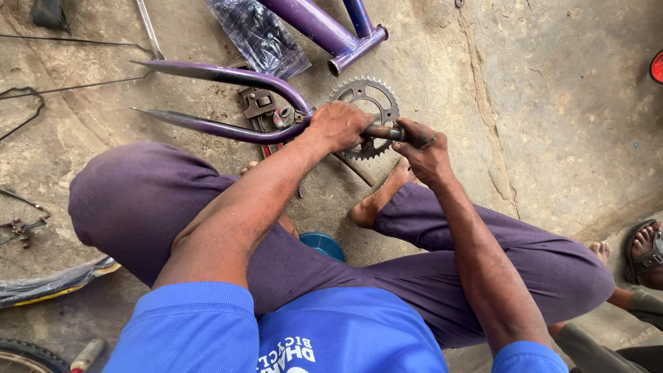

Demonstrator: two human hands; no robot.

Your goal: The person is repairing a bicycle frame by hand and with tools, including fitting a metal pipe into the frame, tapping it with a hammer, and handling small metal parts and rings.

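I sit on the ground with a purple bicycle fork (pixel 228 76) held across my knees, its two blades pointing left. My left hand (pixel 338 126) grips the fork at its crown. My right hand (pixel 423 148) is closed around the end of the fork's steerer tube (pixel 384 131), fingers greasy. A toothed metal chainring (pixel 369 103) lies on the ground just behind both hands. A wrench and small metal parts (pixel 262 107) lie between the fork blades.
A purple bicycle frame (pixel 331 31) and a black plastic bag (pixel 259 34) lie at the top. A blue tub (pixel 323 245) sits between my legs. A tyre (pixel 48 287) lies at left. Another person's sandalled foot (pixel 646 249) is at right.
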